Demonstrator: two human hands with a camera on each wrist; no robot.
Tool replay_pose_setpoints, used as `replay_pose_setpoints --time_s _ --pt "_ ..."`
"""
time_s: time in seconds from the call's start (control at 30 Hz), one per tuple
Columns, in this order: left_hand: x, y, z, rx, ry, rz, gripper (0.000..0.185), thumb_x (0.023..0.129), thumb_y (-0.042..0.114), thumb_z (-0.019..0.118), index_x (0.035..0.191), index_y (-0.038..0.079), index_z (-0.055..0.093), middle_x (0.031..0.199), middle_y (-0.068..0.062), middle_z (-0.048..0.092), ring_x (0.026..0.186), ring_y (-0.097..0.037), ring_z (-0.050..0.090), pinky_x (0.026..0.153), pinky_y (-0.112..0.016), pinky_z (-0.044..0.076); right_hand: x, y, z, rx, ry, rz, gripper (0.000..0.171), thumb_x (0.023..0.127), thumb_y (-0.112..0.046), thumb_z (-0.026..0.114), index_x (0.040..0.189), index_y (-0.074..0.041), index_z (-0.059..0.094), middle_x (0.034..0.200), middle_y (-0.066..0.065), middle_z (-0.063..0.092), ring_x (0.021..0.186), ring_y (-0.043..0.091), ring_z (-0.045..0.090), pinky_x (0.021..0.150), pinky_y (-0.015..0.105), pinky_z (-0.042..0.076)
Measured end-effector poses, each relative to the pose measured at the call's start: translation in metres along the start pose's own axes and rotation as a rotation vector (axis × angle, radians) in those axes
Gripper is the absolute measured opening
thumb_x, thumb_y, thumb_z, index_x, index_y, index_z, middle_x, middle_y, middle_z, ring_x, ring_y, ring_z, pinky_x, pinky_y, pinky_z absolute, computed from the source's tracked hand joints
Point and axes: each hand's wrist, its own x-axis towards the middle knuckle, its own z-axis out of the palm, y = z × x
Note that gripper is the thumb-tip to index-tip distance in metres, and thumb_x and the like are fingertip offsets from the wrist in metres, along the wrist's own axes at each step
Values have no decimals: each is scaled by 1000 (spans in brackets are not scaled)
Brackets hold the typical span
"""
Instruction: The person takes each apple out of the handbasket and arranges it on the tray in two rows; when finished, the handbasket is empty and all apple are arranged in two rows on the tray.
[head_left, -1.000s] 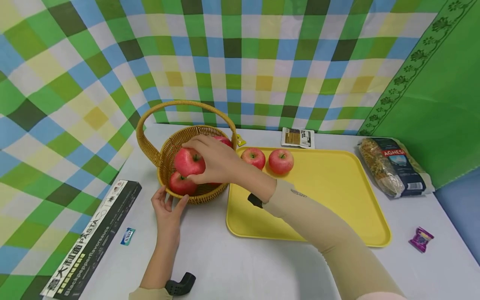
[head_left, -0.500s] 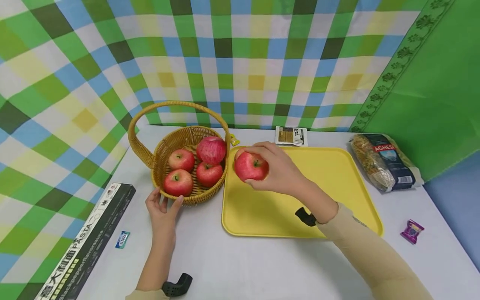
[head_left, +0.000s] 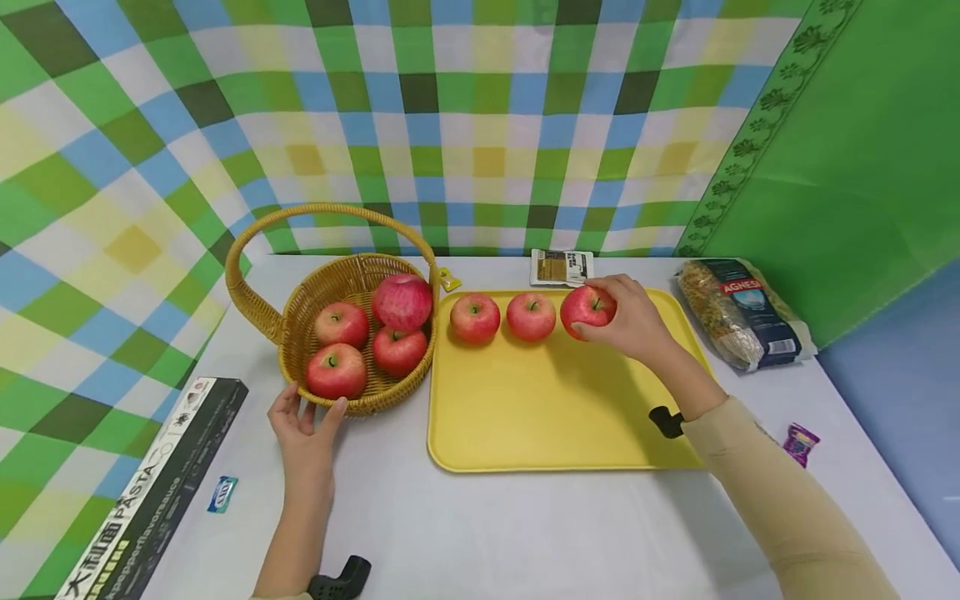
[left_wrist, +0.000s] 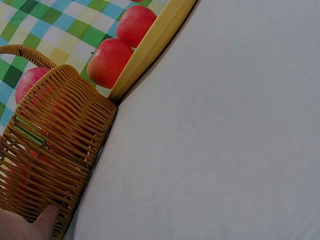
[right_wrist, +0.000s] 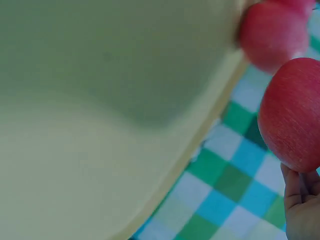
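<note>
In the head view a wicker basket [head_left: 363, 408] with a tall arched handle holds several red apples [head_left: 337, 371]. My left hand [head_left: 303, 437] grips the near side of its rim. In the left wrist view the thumb [left_wrist: 47, 218] presses the woven wall. A red apple [head_left: 582, 310] is in my right hand [head_left: 630, 321], pinched between thumb and fingers over the back part of the yellow tray [head_left: 525, 417]. To its left, two more apples [head_left: 475, 318] stand side by side along the tray's back edge. The right wrist view shows the held apple [right_wrist: 295, 115] close up.
A pasta bag [head_left: 742, 312] lies right of the tray, and a flat packet [head_left: 561, 267] behind it. A long black-and-white pasta box [head_left: 161, 483] lies at left. Small wrapped sweets include a blue one [head_left: 222, 494], a purple one [head_left: 800, 443] and a yellow one [head_left: 448, 279].
My right hand has lifted an apple out of the basket and carried it rightward over the tray, past the two apples there. The left hand has stayed at the basket rim.
</note>
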Motion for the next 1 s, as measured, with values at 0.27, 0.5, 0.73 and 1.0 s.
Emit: replay_pose_setpoints --time_s 0.27,0.5,0.73,1.0 --pt "-1 2 -3 -16 15 -13 71 89 17 71 138 27 21 158 0 10 143 -20 20 102 -24 40 14 26 10 -94 -95 54 68 78 -35 78 131 -1 53 121 18 50 110 36 46 85 54 47" --pt "1 -2 -2 -20 12 -5 71 88 17 72 138 27 22 157 0 11 143 -20 20 101 -24 40 19 36 16 -122 -142 83 69 79 -36 77 132 2 51 124 22 49 113 39 44 90 56 44" --pt "2 -2 -1 -21 8 12 70 89 13 70 137 26 22 156 -1 12 143 -21 21 101 -24 40 22 39 19 -126 -151 97 72 80 -38 76 133 2 50 126 22 48 115 40 43 92 57 44" --pt "3 -3 -1 -27 8 12 70 89 13 71 137 25 22 157 -1 12 143 -21 21 101 -24 40 25 41 19 -133 -178 113 71 82 -38 75 135 1 49 127 22 47 117 40 42 93 57 44"
